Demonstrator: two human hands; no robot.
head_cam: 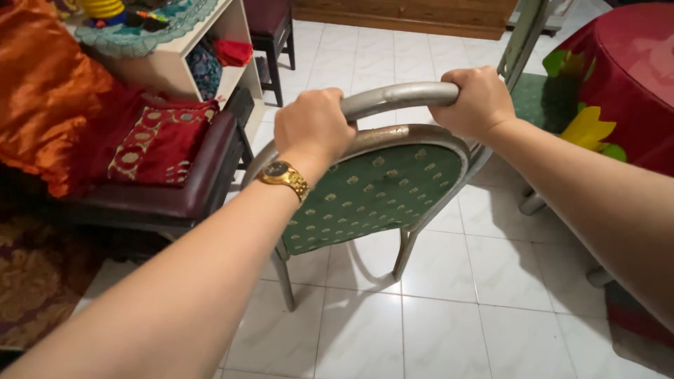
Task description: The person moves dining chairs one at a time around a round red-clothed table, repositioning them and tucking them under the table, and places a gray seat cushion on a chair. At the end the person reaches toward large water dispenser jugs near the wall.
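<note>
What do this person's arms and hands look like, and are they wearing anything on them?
Both forearms are bare, with no sleeves or gloves in view. The left hand has a gold metal-link wristwatch with a dark round dial at its wrist. The right hand wears nothing that shows: no watch or bracelet.

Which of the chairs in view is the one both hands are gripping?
The green-upholstered chair with the curved silver metal frame: left hand and right hand clasp its top rail. The dark stool and the maroon seat stand untouched.
</note>
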